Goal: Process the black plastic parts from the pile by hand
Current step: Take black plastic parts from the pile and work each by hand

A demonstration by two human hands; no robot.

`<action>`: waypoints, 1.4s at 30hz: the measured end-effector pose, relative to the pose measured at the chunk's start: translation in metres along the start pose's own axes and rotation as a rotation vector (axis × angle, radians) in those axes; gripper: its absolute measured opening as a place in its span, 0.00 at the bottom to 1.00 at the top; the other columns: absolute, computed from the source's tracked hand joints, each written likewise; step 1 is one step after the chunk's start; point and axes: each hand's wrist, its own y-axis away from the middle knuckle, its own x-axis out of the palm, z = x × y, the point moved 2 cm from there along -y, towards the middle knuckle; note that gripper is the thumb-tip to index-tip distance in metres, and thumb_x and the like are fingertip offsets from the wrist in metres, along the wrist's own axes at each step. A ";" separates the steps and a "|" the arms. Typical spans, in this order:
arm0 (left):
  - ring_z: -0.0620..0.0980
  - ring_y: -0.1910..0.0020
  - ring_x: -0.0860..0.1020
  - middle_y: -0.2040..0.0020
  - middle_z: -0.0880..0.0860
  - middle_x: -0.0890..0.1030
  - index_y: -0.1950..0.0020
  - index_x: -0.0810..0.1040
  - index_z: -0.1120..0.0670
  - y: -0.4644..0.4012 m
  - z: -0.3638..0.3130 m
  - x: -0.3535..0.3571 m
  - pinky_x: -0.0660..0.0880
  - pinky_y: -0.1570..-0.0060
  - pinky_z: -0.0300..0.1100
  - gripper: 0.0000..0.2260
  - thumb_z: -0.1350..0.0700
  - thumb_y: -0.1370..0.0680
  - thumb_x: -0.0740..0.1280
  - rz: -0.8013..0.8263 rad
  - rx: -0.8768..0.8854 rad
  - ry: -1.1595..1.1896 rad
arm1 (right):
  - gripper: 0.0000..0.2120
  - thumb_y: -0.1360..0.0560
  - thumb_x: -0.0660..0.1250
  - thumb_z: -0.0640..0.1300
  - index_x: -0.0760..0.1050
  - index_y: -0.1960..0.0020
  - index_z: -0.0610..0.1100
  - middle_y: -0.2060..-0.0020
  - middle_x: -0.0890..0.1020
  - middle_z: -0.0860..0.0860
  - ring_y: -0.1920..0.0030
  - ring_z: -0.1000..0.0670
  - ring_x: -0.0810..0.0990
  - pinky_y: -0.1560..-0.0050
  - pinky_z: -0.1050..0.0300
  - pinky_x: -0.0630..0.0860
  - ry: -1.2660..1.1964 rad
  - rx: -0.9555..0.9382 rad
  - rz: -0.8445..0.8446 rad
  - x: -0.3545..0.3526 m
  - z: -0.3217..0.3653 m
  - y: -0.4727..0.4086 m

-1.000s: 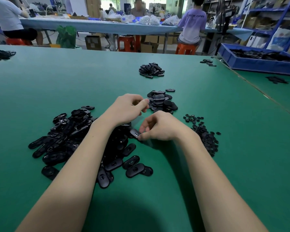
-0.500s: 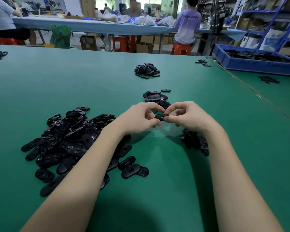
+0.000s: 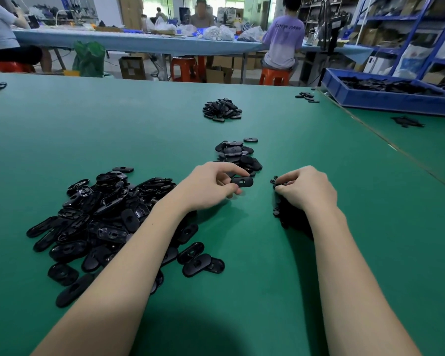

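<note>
At a green felt-like worktop, I am pinching one glossy black oval part between thumb and fingertips of my left hand, just short of a small stack of ovals at twelve o'clock. My right hand is curling onto a heap of tiny scraps at three o'clock. The big pile is lying at nine o'clock.

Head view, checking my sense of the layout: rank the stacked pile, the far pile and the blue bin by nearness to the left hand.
1. Stacked pile, just beyond the left hand.
2. Far pile, farther up the table.
3. Blue bin, far right.
</note>
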 end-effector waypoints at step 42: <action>0.48 0.61 0.84 0.56 0.56 0.86 0.50 0.83 0.60 -0.006 0.003 0.003 0.81 0.54 0.36 0.05 0.64 0.25 0.74 -0.221 -0.141 0.684 | 0.04 0.28 0.78 0.48 0.87 0.54 0.51 0.56 0.87 0.55 0.67 0.57 0.80 0.64 0.61 0.68 -0.891 -0.139 0.374 0.013 0.026 0.015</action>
